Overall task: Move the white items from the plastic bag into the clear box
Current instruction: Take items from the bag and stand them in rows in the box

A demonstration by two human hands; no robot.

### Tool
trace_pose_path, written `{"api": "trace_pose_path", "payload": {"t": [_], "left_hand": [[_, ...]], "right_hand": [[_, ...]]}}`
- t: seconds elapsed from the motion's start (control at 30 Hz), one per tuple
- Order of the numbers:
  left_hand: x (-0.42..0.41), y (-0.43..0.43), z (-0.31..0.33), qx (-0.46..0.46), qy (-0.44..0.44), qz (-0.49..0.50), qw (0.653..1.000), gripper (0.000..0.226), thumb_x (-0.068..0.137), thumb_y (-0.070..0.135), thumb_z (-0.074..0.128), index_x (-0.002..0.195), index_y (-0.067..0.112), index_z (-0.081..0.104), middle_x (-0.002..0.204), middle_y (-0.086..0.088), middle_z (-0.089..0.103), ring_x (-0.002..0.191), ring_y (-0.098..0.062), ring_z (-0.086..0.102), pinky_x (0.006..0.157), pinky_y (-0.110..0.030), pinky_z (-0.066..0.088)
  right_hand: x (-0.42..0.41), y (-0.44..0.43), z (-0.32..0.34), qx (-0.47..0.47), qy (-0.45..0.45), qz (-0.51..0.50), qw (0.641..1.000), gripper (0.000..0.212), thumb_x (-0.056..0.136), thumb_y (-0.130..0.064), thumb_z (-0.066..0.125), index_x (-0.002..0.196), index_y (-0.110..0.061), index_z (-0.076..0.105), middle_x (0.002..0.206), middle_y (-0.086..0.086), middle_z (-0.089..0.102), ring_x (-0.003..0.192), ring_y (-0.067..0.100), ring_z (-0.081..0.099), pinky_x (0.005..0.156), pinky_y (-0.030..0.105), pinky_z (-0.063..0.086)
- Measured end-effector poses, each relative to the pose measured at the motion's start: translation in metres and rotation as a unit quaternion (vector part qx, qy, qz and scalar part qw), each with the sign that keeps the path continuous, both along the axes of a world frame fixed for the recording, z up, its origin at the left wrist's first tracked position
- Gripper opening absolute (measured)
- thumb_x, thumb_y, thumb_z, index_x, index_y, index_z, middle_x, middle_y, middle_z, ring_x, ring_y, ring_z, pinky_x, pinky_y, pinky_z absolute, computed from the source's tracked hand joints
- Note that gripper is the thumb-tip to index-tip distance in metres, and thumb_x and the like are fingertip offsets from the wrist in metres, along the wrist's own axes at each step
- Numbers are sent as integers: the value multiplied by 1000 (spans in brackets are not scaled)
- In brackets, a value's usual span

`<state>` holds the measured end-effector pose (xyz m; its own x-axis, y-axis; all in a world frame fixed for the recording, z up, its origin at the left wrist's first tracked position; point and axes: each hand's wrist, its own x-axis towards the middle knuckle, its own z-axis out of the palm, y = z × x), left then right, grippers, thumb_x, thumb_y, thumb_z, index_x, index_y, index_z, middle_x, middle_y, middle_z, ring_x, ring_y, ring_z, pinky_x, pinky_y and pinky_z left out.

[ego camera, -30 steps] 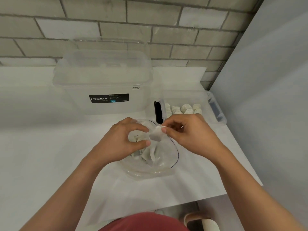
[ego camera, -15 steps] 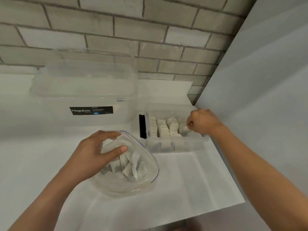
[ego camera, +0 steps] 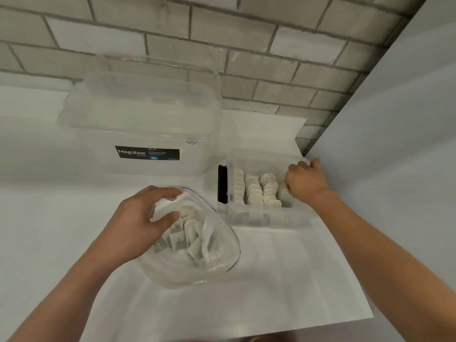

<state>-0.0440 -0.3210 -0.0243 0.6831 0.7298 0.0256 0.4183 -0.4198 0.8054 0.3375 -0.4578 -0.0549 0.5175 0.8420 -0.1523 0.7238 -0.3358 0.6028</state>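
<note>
The left hand (ego camera: 138, 223) has its grip closed on the far-left rim of the plastic bag (ego camera: 217, 257) - thumb inside the mouth, fingers curled over the edge, holding it open. The bag sits on the white counter (ego camera: 271, 287), near centre, with a loose heap of white sachets (ego camera: 187, 235) inside. Just right of the bag and a little farther back stands the clear box (ego camera: 259, 219), a black latch (ego camera: 222, 183) on its left end. More sachets (ego camera: 254, 191) stand in neat upright rows within it. The right hand (ego camera: 306, 183) reaches into the box's right end with its fingers curled downward - whether its grip holds a sachet cannot be told. Far left, a large lidded Megabox tub (ego camera: 143, 124) stands against the brick wall (ego camera: 246, 45).
</note>
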Motion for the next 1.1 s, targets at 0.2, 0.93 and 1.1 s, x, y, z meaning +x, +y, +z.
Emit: {"api": "trace_pose_path", "payload": {"t": [0.2, 0.93, 1.1], "left_hand": [[0, 4, 0, 11, -5, -34, 999, 50, 85, 4, 69, 106, 49, 62, 108, 20, 65, 73, -9, 51, 67, -7, 38], [-7, 6, -17, 19, -16, -116, 993, 60, 81, -9, 53, 127, 27, 63, 118, 9, 64, 94, -16, 62, 80, -15, 45], [-6, 9, -17, 22, -21, -124, 992, 57, 83, -7, 55, 128, 27, 62, 117, 8, 64, 81, 6, 55, 73, -7, 40]], "right_hand": [[-9, 0, 11, 15, 20, -22, 999, 13, 86, -16, 62, 97, -18, 69, 102, -1, 59, 101, 24, 55, 90, 41, 33], [-271, 56, -32, 157, 428, -75, 887, 30, 84, -45, 70, 70, -22, 55, 70, -5, 58, 66, 20, 57, 58, 32, 42], [-278, 51, -37, 178, 373, -26, 910, 21, 91, -33, 63, 77, -18, 57, 78, 0, 55, 72, 30, 58, 58, 30, 38]]}}
